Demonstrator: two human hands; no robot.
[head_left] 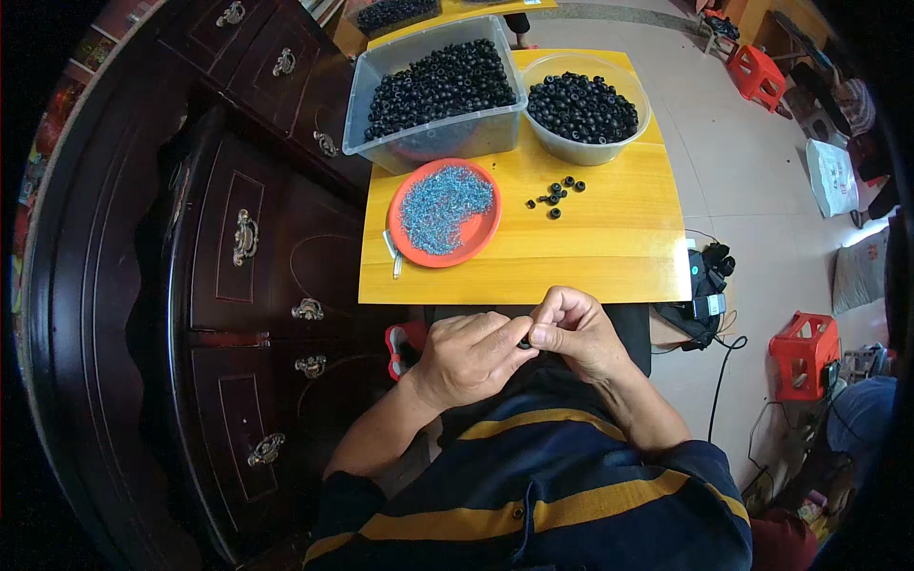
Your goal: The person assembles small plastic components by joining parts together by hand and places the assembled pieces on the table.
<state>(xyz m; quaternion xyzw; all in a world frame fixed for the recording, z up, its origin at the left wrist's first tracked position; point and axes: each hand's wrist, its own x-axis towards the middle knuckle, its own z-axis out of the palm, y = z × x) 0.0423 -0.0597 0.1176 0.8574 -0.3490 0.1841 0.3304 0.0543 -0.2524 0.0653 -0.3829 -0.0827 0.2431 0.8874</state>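
Observation:
My left hand and my right hand meet just below the near edge of the yellow wooden table. Between their fingertips they pinch one small black ring-shaped bead. An orange plate heaped with thin blue wire pieces sits on the table's left half. Several loose black beads lie at the table's middle. Farther back stand a clear rectangular tub and a clear round bowl, both filled with black beads.
A dark carved wooden cabinet with brass handles stands close on the left. A small metal tool lies beside the plate. Red plastic stools, a black device with cables and bags sit on the tiled floor at right.

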